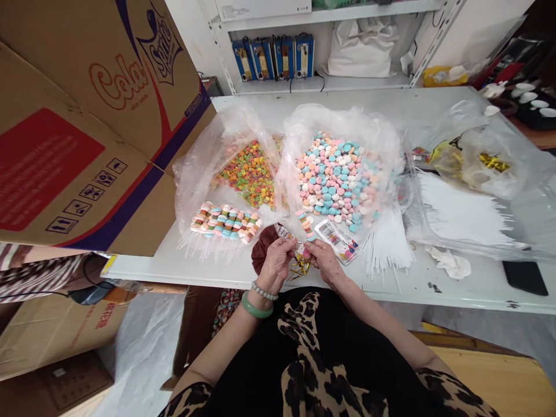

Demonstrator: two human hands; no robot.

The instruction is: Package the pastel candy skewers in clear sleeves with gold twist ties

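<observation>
At the table's front edge my left hand and my right hand are closed on a small printed wrapper between them. A short candy stick in pink, white and blue rises above the wrapper. Gold twist ties show just below the fingers. Beside my left hand is a brown cloth. Printed wrappers lie right of my right hand. Finished candy sticks are stacked at the left.
Open bags hold colourful ring candies and pastel round candies. White sticks and a bag of more sticks lie to the right, near a black flat object. A large cardboard box stands at the left.
</observation>
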